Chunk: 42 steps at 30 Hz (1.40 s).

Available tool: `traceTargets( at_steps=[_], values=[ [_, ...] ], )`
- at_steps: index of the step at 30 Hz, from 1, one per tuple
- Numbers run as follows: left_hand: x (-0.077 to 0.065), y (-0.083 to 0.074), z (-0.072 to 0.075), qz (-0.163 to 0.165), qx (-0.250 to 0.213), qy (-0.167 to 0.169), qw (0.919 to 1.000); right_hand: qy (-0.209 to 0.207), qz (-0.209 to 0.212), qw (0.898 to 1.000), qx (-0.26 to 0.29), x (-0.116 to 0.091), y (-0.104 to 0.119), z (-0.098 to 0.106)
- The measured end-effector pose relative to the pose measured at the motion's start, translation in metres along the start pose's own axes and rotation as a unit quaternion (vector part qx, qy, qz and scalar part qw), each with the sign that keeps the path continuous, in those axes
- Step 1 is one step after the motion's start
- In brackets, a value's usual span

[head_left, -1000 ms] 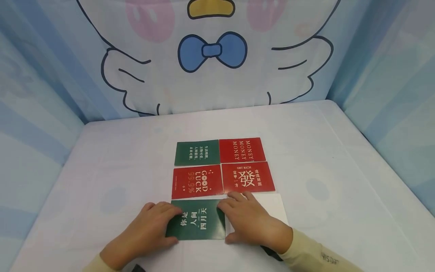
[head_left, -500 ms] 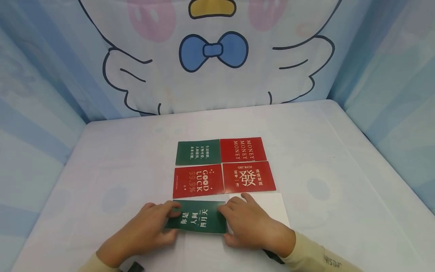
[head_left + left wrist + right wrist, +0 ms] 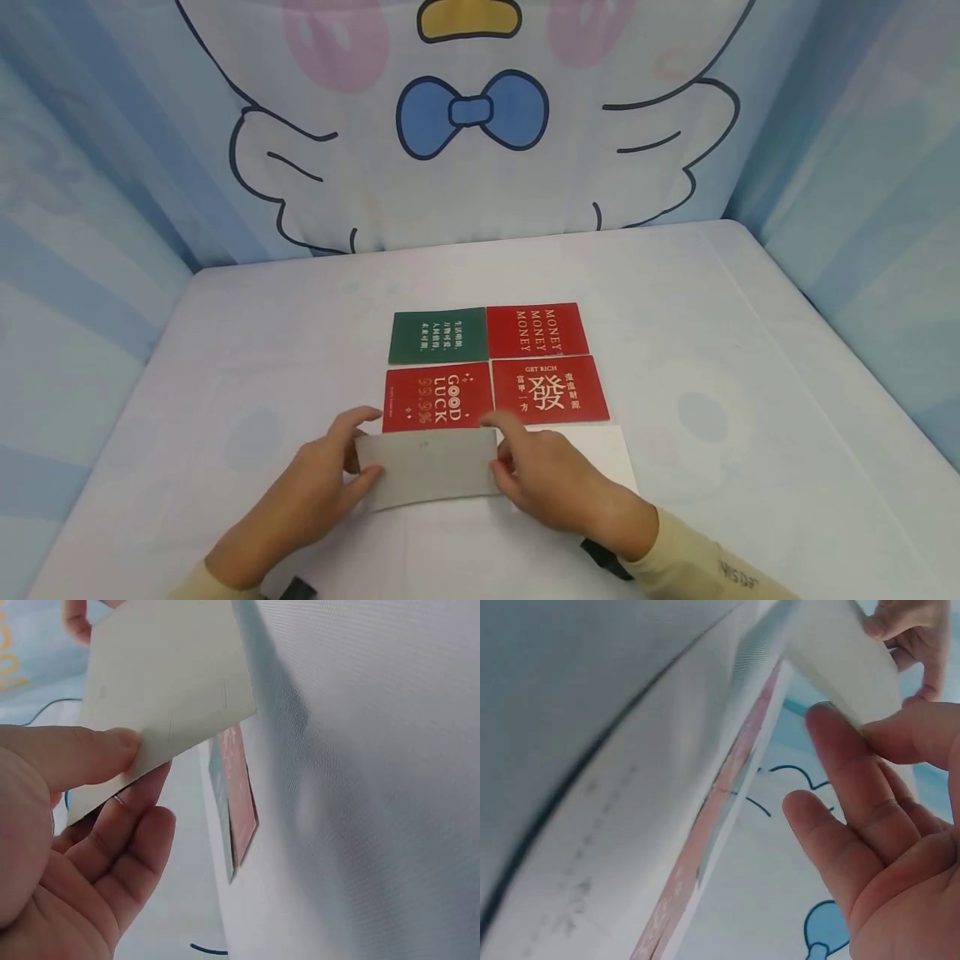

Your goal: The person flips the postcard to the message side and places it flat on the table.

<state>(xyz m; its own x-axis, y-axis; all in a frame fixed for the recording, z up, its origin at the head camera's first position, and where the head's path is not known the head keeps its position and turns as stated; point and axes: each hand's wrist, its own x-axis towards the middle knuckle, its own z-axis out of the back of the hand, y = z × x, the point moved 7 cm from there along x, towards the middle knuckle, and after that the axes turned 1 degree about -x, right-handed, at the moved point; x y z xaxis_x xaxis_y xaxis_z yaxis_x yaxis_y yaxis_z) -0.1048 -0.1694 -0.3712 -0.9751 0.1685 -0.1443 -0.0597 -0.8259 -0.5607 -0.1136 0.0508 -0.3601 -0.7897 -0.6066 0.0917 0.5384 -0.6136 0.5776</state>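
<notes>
A card (image 3: 427, 468) is held up between both hands, its plain greyish back facing the head camera. My left hand (image 3: 317, 479) pinches its left edge, with the thumb flat on the pale face and fingers behind, as the left wrist view shows of the card (image 3: 169, 675). My right hand (image 3: 551, 479) pinches the opposite edge between thumb and index finger, the other fingers loose. Just beyond the card lie a red GOOD LUCK card (image 3: 442, 392), partly covered, and a red GET RICH card (image 3: 551, 387). A white card (image 3: 603, 450) lies partly behind my right hand.
Farther back on the white-covered table (image 3: 712, 325) lie a green card with white writing (image 3: 437, 336) and a red MONEY card (image 3: 536, 329), forming neat rows. A cartoon-printed curtain (image 3: 480, 192) closes off the table's far side.
The green card lying at the front left has been lifted and tipped over by both hands, so its printed front gave way to its pale back. The other cards stayed put.
</notes>
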Motion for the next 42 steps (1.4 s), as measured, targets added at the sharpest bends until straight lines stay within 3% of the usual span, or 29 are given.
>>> traceTargets(
  at_steps=[6,20,31,42],
  values=[
    [0.005,0.005,-0.007,0.017,-0.012,0.011,0.9997,-0.007,-0.003,1.000,0.000,0.000,-0.004,-0.004],
    [0.017,0.000,-0.016,-0.056,0.104,-0.002,0.9930,0.010,-0.023,0.993,-0.117,0.010,-0.008,-0.013],
    [0.023,-0.001,-0.020,-0.077,0.125,0.012,0.9891,0.053,-0.052,0.988,-0.136,0.014,-0.014,-0.019],
    [0.026,0.000,-0.023,-0.068,0.127,0.048,0.9884,0.087,-0.077,0.985,-0.125,0.013,-0.016,-0.021]
  ],
)
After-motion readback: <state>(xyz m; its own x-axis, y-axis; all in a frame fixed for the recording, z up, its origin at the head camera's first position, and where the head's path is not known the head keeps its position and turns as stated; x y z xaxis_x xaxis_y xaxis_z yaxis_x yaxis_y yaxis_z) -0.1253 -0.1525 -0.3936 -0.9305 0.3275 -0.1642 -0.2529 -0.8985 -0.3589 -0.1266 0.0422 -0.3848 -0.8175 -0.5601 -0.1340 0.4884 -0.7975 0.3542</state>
